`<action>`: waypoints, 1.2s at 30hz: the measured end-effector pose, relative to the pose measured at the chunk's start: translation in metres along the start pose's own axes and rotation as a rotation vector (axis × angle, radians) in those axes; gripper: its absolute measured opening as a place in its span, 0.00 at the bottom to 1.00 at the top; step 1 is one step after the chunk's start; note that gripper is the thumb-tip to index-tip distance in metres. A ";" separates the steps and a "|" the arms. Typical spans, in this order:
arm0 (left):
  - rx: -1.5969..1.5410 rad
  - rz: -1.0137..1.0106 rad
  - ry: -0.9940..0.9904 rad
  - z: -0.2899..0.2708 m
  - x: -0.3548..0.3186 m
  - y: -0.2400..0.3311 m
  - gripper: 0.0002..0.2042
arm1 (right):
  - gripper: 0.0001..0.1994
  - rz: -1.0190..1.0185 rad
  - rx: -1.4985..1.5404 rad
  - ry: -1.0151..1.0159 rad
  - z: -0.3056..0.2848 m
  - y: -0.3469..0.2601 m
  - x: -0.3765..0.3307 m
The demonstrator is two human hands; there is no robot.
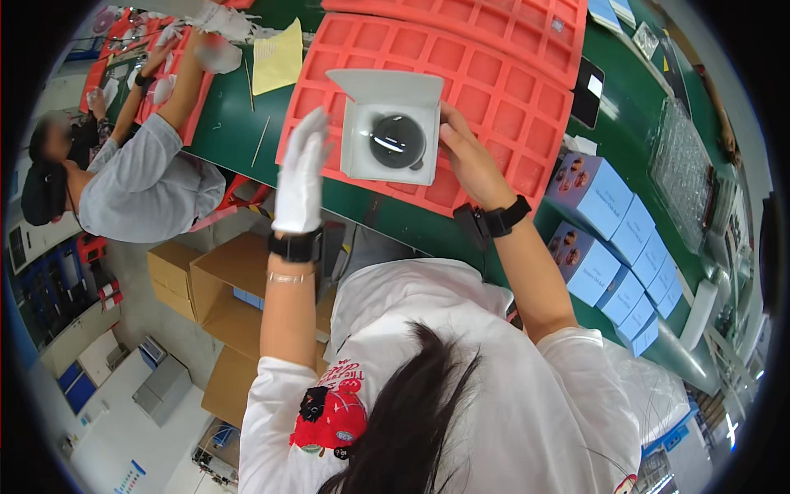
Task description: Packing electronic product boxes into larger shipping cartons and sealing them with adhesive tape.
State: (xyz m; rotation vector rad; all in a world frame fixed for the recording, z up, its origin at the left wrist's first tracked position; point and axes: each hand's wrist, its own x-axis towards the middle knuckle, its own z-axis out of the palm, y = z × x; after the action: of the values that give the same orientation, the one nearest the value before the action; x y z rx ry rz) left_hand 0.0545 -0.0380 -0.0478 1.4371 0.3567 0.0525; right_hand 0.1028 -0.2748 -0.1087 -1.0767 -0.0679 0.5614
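A white box (pixel 356 148) with its lid flap raised lies on the red gridded tray (pixel 502 111) in front of me. Inside it, a glossy dark ball (pixel 395 142) is nested in white padding. My left hand (pixel 303 177), in a white glove, is beside the box's left side with its fingers stretched upward and nothing in them. Bare, my right hand (pixel 476 165) closes on the box's right side; its fingertips are partly hidden at the box's edge.
Blue boxes (pixel 588 198) stand stacked on the green table at the right, near a black tablet-like device (pixel 587 92). Yellow paper (pixel 278 59) lies at the far left. A co-worker (pixel 148 177) sits at the left. Cardboard boxes (pixel 234 276) stand below the table.
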 end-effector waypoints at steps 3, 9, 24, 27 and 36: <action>0.316 0.199 -0.224 0.016 0.005 -0.033 0.25 | 0.31 0.005 0.057 0.018 0.010 -0.003 0.002; -0.065 -0.138 -0.285 0.042 0.018 -0.029 0.20 | 0.24 -0.015 -0.007 0.219 0.028 0.005 0.009; 0.946 0.647 -0.718 0.004 0.047 0.027 0.47 | 0.39 -0.361 -1.551 -0.172 0.032 -0.040 -0.007; 1.184 0.743 -0.584 0.012 0.037 0.019 0.47 | 0.46 -0.341 -1.701 -0.240 0.048 -0.048 -0.011; 1.279 0.569 -0.591 0.037 0.041 -0.003 0.42 | 0.46 0.078 -1.524 -0.305 0.078 -0.074 0.003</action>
State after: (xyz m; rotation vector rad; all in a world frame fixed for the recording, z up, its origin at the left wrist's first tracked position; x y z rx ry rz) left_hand 0.1024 -0.0635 -0.0562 2.6680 -0.6595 -0.1739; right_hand 0.1100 -0.2362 -0.0088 -2.4553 -0.8266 0.7296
